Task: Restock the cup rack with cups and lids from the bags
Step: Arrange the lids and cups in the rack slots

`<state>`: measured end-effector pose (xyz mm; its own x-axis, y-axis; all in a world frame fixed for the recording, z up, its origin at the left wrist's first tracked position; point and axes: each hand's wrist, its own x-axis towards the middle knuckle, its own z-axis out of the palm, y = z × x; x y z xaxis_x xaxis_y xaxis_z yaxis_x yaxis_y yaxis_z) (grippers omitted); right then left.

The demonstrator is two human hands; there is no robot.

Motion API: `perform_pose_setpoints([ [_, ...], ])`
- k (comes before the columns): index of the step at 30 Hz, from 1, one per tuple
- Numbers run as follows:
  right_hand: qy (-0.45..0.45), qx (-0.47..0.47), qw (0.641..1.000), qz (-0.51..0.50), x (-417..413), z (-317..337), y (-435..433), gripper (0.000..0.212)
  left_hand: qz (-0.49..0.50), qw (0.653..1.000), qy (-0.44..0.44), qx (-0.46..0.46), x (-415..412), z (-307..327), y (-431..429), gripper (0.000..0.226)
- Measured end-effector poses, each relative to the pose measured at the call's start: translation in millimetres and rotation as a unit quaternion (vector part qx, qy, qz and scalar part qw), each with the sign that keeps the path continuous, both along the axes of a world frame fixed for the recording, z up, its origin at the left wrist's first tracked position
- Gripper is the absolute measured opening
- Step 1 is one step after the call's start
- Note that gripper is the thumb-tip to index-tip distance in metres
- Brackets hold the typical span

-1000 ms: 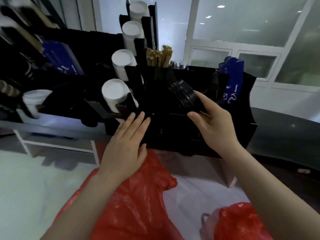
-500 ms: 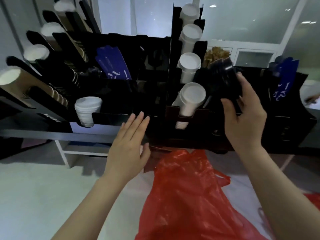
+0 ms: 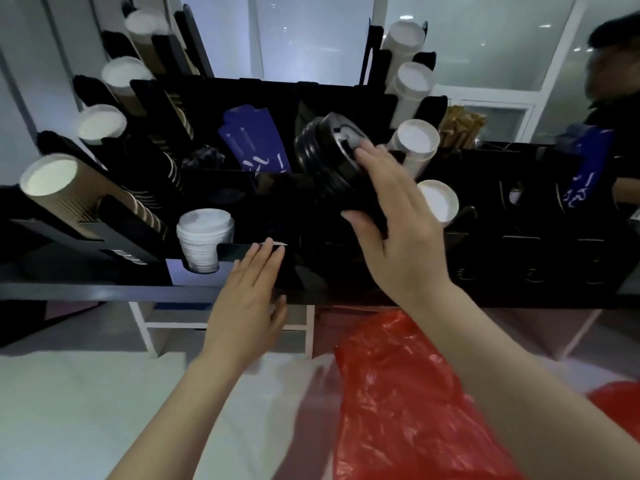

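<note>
Right hand (image 3: 398, 237) holds black lids (image 3: 323, 157) at rack (image 3: 263, 93) (left hand (image 3: 246, 306) flat).

Dim interior with a cool blue cast. Backlight comes through the glass panels (image 3: 311, 39) behind the rack (image 3: 263, 95), leaving the rack nearly black and short of detail. The white insides of the cups (image 3: 48, 174) are the brightest areas, close to clipping. The lids (image 3: 325, 157) show a faint sheen on their ribs. The left hand (image 3: 247, 299) and right hand (image 3: 405, 237) are evenly lit, with slightly soft edges. The bag (image 3: 408, 393) is smeared by blur. Wide-angle distortion splays the cups outward at the left edge.
</note>
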<state>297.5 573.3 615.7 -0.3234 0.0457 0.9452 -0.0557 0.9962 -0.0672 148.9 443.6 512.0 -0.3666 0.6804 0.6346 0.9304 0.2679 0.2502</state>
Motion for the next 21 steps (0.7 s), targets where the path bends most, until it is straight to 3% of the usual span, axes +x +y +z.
perform_pose_setpoints([
  [5, -0.065, -0.029, 0.995, -0.065, -31.5, -21.8, -11.2, 0.047, 0.024, 0.999, 0.016, -0.033, -31.4, 4.8, 2.1, 0.079],
  [8, -0.118, 0.010, 0.982, -0.145, -47.2, -33.2, -7.6, 0.048, 0.044, 0.995, 0.041, -0.084, -45.9, 4.9, 10.6, 0.082],
  [14, -0.214, 0.086, 0.915, -0.331, -61.7, -48.8, 13.0, 0.042, 0.035, 0.997, 0.024, -0.059, -53.7, -2.0, 13.0, 0.075],
  [21, -0.271, 0.114, 0.870, -0.397, -74.2, -63.2, 28.0, 0.033, 0.015, 0.999, 0.017, -0.030, -55.1, -5.3, 12.1, 0.071],
])
